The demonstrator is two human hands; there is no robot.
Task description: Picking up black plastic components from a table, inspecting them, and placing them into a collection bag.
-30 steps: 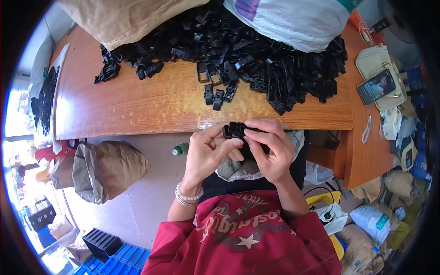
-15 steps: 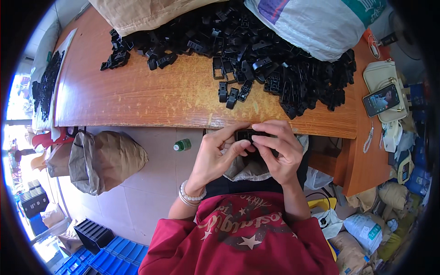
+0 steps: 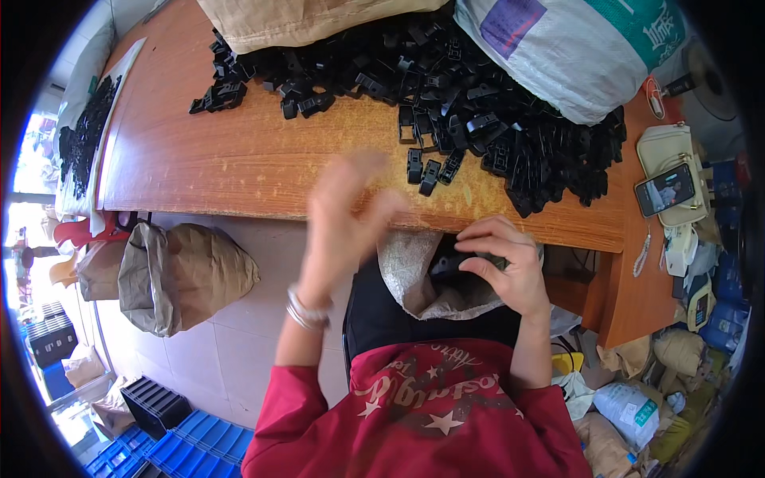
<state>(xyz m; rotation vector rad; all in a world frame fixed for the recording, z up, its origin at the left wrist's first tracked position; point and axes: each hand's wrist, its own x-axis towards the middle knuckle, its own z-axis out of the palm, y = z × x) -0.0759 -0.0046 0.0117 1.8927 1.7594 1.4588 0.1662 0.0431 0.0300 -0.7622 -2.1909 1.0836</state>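
Observation:
My left hand [image 3: 347, 215], smeared by motion, is over the table's front edge with thumb and fingers spread and nothing visible between them. Above the mouth of a pale woven sack [image 3: 401, 271] on my lap is my right hand [image 3: 514, 269], its thumb apart from its fingers and no part seen in its grasp. Dark pieces show dimly inside the sack. Beyond my hands, a few small black plastic parts [image 3: 429, 177] lie at the near side of a large heap of similar black parts [image 3: 550, 163] on the wooden table [image 3: 239, 167].
A brown paper sack [image 3: 331, 24] and a white woven sack [image 3: 558, 64] rest behind the heap. To the right are a cream bag [image 3: 665, 147] and a phone [image 3: 664, 191]. An open brown sack [image 3: 191, 275] stands on the floor at left, with blue crates [image 3: 199, 446] nearer.
The black part held between both hands is out of them. My left hand has moved left and away, fingers spreading; my right hand has shifted slightly right and opened over the sack.

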